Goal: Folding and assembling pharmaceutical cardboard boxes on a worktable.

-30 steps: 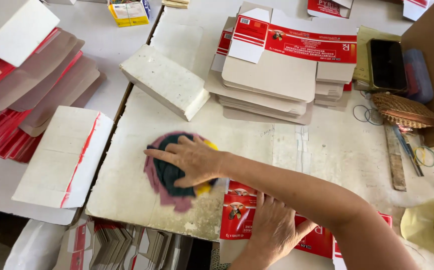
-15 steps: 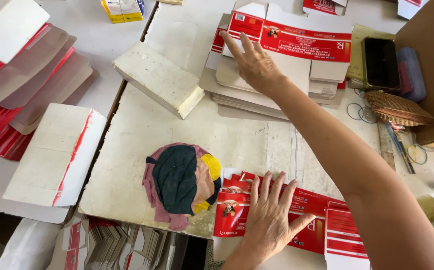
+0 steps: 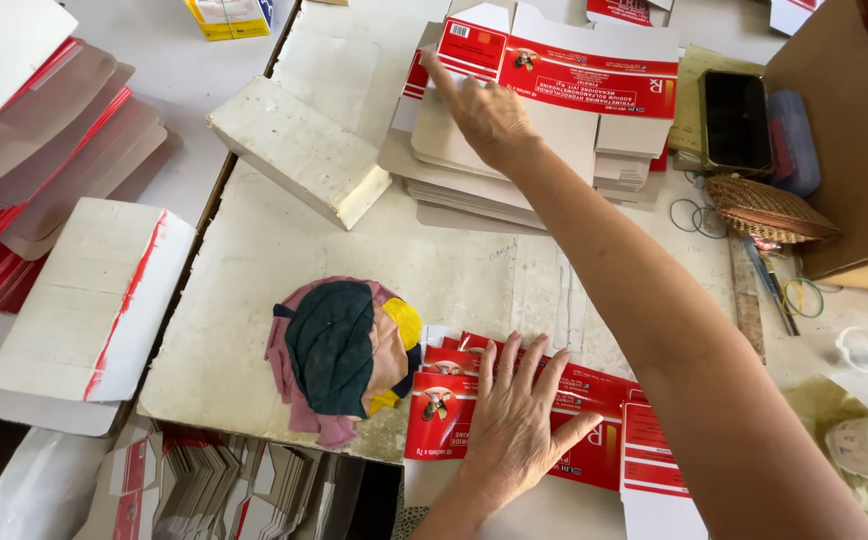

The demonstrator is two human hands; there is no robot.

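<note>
View from above a cluttered worktable (image 3: 254,240) covered in a whitish board. The person's left hand (image 3: 519,425) lies flat, palm down and fingers spread, on a red flattened carton (image 3: 454,405) at the near edge of the table; it presses on the carton and grips nothing. The right arm stretches across the table to the far side, where the right hand (image 3: 484,115) rests on the top sheet of a stack of flat cartons (image 3: 554,130); the fingers are extended and laid on the cardboard, open rather than closed, with the index finger pointing at the red and white printed flap at the stack's upper left. Whether the thumb has caught an edge cannot be told. Just left of the red carton sits a round cloth pad (image 3: 339,355) stitched from dark green, pink and yellow patches. Farther back and to the left lies a thick white block (image 3: 294,150), tilted at an angle. At the left edge of the table, piles of red and white carton blanks (image 3: 84,300) fan out. To the right of the stack lie a dark phone (image 3: 734,120), a small woven basket (image 3: 764,208), some rubber bands (image 3: 692,215) and a brown cardboard box (image 3: 854,140).
</note>
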